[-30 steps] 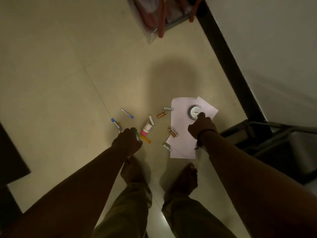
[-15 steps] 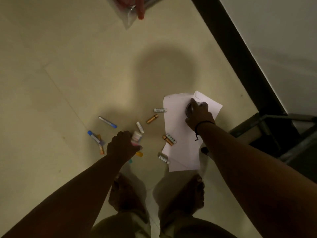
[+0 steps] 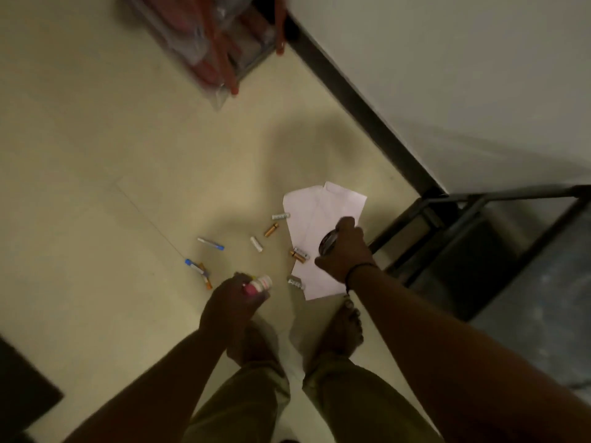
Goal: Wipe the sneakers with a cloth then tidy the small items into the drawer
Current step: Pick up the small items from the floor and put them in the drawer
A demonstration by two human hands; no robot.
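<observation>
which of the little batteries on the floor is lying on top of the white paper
The gold-and-white pair at the white paper's left edge, beside the right hand; the other batteries lie on bare floor.

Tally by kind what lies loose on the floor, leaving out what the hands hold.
Battery-like cylinders: 6
Pens or markers: 3
White papers, overlapping: 2
Total: 11
Held, uncounted: bottle, tin.
</observation>
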